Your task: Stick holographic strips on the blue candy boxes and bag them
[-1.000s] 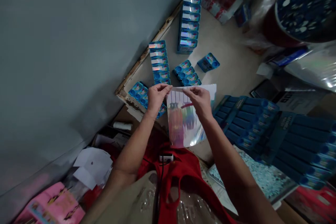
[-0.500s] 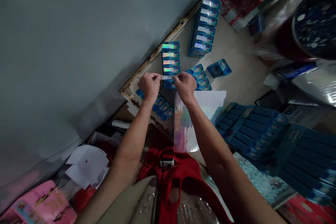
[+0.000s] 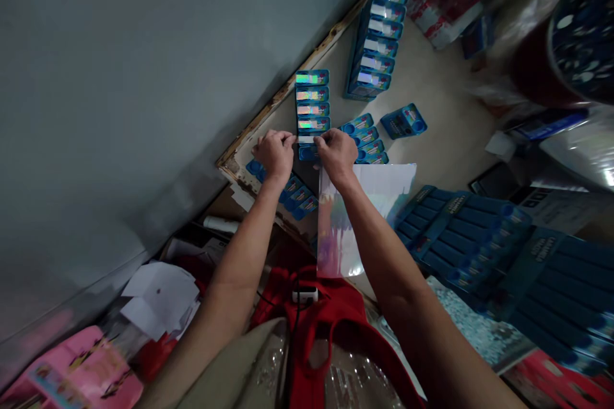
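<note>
Strip (image 3: 306,139) pinched in right hand (image 3: 337,153), other end at left hand (image 3: 275,154), grip there unclear; likely light, flimsy, best taken by ends.

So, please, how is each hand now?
Left hand: closed at one end of the pale strip; grip unclear.
Right hand: closed on the other end.

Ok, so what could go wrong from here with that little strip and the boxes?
The pale strip, between the left hand and the right hand, could end up crooked. Both hands are close to the row of blue boxes, so a bump might knock it out of line. The right forearm crosses the shiny sheet and could drag it.
</note>
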The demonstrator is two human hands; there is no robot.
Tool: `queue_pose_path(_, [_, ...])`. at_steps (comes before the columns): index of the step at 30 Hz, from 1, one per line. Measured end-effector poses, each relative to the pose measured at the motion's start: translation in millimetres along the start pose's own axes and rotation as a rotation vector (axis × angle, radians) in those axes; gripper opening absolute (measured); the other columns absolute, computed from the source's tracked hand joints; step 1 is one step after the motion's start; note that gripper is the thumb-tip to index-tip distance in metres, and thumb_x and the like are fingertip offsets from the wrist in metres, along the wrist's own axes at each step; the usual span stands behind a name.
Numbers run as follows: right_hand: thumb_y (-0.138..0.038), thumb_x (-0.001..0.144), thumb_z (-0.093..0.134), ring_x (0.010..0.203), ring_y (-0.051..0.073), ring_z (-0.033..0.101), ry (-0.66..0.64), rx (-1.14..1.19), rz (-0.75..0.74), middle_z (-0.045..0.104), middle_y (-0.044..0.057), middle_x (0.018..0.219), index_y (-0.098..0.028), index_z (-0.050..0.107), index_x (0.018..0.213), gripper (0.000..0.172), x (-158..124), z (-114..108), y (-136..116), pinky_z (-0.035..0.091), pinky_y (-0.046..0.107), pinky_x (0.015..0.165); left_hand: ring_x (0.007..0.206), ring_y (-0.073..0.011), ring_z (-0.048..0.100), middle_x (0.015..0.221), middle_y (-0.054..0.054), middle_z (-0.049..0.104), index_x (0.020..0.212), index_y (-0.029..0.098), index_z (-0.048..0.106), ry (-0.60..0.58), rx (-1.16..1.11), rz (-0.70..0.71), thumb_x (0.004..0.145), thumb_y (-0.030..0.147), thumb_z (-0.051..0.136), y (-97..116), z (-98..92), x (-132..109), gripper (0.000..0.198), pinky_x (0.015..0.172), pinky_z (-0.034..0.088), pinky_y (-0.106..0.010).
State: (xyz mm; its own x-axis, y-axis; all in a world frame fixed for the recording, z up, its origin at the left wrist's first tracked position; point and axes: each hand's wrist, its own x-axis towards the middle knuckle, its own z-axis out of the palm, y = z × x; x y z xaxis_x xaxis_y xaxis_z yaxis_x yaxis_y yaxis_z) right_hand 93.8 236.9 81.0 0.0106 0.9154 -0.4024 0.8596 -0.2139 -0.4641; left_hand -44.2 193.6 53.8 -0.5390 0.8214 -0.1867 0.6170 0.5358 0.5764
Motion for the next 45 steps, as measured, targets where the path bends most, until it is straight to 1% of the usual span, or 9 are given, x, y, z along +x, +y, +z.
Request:
queue_pose_path(6, [-0.044, 0.086, 0.070, 0.100, 0.029, 0.067, 0.043, -0.003, 0.106, 0.072, 0.008, 0.101, -0.023, 0.060, 0.105, 0.029, 5.4, 2.8, 1.2, 0.049, 0.039, 0.087, 0.118, -0.0352, 0.061, 0.115, -0.013, 0.075, 0.101, 0.026, 0.074, -0.069, 0.105, 0.006, 0.097, 0.022, 0.055, 6.6, 10.8, -2.5, 0.020, 0.107, 0.036, -0.055])
queue_pose_path(11, [-0.044, 0.082, 0.069, 0.096, 0.029, 0.065, 0.040, 0.055, 0.096, 0.070, 0.006, 0.097, -0.025, 0.058, 0.096, 0.026, 10.9, 2.7, 2.8, 0.048, 0.039, 0.085, 0.133, -0.0399, 0.054, 0.128, -0.018, 0.072, 0.126, 0.023, 0.066, -0.062, 0.143, 0.001, 0.096, 0.019, 0.048, 6.6, 10.6, -5.2, 0.036, 0.113, 0.031, -0.061])
queue_pose_path(17, [-0.042, 0.086, 0.069, 0.087, 0.025, 0.063, 0.029, 0.147, 0.075, 0.066, 0.004, 0.084, -0.024, 0.056, 0.081, 0.023, 7.6, -15.4, 9.4, 0.046, 0.036, 0.082, 0.127, -0.0478, 0.056, 0.108, -0.025, 0.073, 0.095, 0.015, 0.076, -0.296, 0.307, 0.143, 0.084, 0.023, 0.061, -8.5, 6.0, -4.2, 0.021, 0.109, 0.035, -0.072])
queue_pose_path(27, [-0.061, 0.072, 0.080, 0.063, 0.010, 0.050, -0.080, 1.021, 0.160, 0.051, -0.006, 0.075, -0.025, 0.050, 0.094, 0.051, -26.7, -17.9, 19.0, 0.042, 0.024, 0.059, 0.113, -0.0496, 0.067, 0.096, -0.030, 0.076, 0.080, 0.012, 0.078, -0.598, 0.481, 0.036, 0.079, 0.016, 0.066, -7.0, -9.1, 5.1, 0.012, 0.094, 0.050, -0.069])
queue_pose_path(30, [-0.058, 0.069, 0.080, 0.069, 0.010, 0.052, -0.109, 1.059, 0.181, 0.054, -0.005, 0.081, -0.025, 0.052, 0.099, 0.053, -37.6, -19.3, 17.6, 0.043, 0.023, 0.061, 0.109, -0.0395, 0.071, 0.105, -0.024, 0.077, 0.087, 0.017, 0.078, -0.502, 0.323, 0.070, 0.092, 0.025, 0.061, -5.2, -26.3, 0.8, 0.020, 0.098, 0.052, -0.056])
queue_pose_path(33, [-0.055, 0.071, 0.078, 0.072, 0.010, 0.053, -0.164, 1.081, 0.164, 0.055, -0.004, 0.085, -0.025, 0.052, 0.098, 0.048, -45.3, -23.2, 12.5, 0.043, 0.022, 0.063, 0.103, -0.0275, 0.073, 0.101, -0.014, 0.079, 0.091, 0.022, 0.075, -0.321, -0.105, 0.080, 0.101, 0.045, 0.056, -2.6, -39.6, -12.2, 0.032, 0.096, 0.055, -0.040])
queue_pose_path(38, [-0.053, 0.074, 0.077, 0.071, 0.010, 0.052, -0.209, 1.147, 0.126, 0.053, -0.004, 0.085, -0.025, 0.053, 0.097, 0.043, -50.0, -26.5, -2.6, 0.042, 0.023, 0.062, 0.087, -0.0200, 0.076, 0.096, -0.011, 0.079, 0.096, 0.017, 0.072, -0.673, -0.853, -0.279, 0.078, 0.080, 0.073, -1.1, -47.3, -34.4, 0.066, 0.083, 0.061, -0.034])
queue_pose_path(42, [-0.051, 0.073, 0.078, 0.068, 0.010, 0.052, -0.217, 1.144, 0.125, 0.053, -0.006, 0.081, -0.026, 0.053, 0.100, 0.044, -48.9, -23.2, -1.2, 0.041, 0.023, 0.060, 0.080, -0.0162, 0.075, 0.092, -0.007, 0.079, 0.090, 0.015, 0.071, -0.683, -1.040, -0.422, 0.050, 0.062, 0.099, -5.4, -46.4, -38.2, 0.067, 0.079, 0.062, -0.030])
queue_pose_path(45, [-0.041, 0.066, 0.081, 0.068, 0.011, 0.055, -0.208, 1.090, 0.099, 0.058, -0.007, 0.078, -0.026, 0.052, 0.101, 0.048, -47.7, -17.2, 12.2, 0.044, 0.025, 0.063, 0.070, -0.0136, 0.072, 0.080, -0.004, 0.076, 0.081, 0.015, 0.070, -0.561, -0.980, -0.456, 0.058, 0.047, 0.099, -9.3, -45.4, -35.3, 0.048, 0.071, 0.061, -0.026])
